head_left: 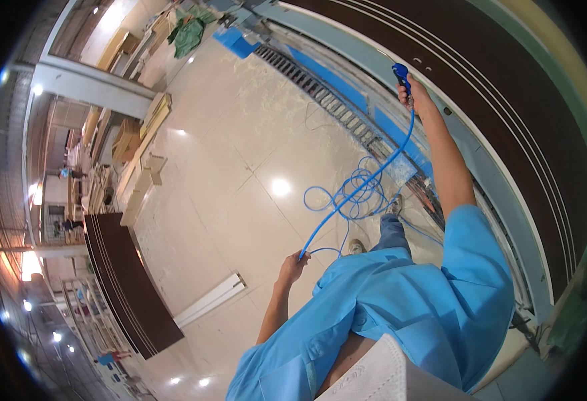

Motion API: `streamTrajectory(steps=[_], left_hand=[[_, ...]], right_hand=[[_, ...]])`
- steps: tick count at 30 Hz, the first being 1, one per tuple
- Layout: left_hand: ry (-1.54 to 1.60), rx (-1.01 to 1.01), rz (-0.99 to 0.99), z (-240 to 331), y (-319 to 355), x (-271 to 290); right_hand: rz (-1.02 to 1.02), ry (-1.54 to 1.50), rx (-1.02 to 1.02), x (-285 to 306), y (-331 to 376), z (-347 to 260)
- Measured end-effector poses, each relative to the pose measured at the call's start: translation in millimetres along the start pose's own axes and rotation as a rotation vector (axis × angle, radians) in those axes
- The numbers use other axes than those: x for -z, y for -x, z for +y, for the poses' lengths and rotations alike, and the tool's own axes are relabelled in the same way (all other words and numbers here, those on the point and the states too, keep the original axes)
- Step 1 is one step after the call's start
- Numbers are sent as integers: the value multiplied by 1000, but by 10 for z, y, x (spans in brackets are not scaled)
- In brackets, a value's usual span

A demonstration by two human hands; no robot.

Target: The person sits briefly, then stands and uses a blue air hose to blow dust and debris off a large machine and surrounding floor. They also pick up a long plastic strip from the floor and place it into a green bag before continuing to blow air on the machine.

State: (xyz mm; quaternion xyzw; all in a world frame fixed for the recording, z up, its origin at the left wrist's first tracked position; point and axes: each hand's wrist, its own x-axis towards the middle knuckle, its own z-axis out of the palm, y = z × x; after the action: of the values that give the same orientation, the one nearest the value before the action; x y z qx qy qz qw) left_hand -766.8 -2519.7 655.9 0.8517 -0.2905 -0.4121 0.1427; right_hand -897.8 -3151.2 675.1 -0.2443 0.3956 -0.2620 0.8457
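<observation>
My right hand (416, 95) is stretched out to the far right, its fingers wrapped round a blue and black air blow gun (400, 71). The gun is beside the edge of a long dark brown panel (507, 127) with thin pale lines, which lies on a machine bed. From the gun's lower end a blue air hose (378, 175) runs down across my front to my left hand (292, 269), which is closed on it. More of the hose lies in loose coils (357, 200) on the floor near my feet.
A slatted roller track (320, 93) and blue machine frame run along the right side. On the left, another dark brown panel (130, 281) stands near a white strip (210, 299) on the floor. Cardboard boxes (126, 140) and a green cloth (188, 37) are farther off.
</observation>
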Motion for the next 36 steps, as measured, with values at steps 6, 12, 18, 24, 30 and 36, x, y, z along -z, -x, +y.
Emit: streamTrajectory(steps=[6,12,18,24,30,36], left_hand=[[-39,-88,88,-1150,615,-427],[-113,-129,-41,-1958,830,-765],[270,27,136,-2367,714,-920],[74,-85,265,-2391,732,-903],[-112,-305,491,-2209,1079,-664],[29,-150,455,-2089,1325,-648]], right_hand=[[-149,115,-89,-410,574,965],[-220,578,-252,-282,1545,2306],[-589,1264,-691,238,2767,3328],[-339,733,-664,1146,3657,3597],[116,36,-332,2282,4318,3813],[311,-510,-109,2721,5242,4290]])
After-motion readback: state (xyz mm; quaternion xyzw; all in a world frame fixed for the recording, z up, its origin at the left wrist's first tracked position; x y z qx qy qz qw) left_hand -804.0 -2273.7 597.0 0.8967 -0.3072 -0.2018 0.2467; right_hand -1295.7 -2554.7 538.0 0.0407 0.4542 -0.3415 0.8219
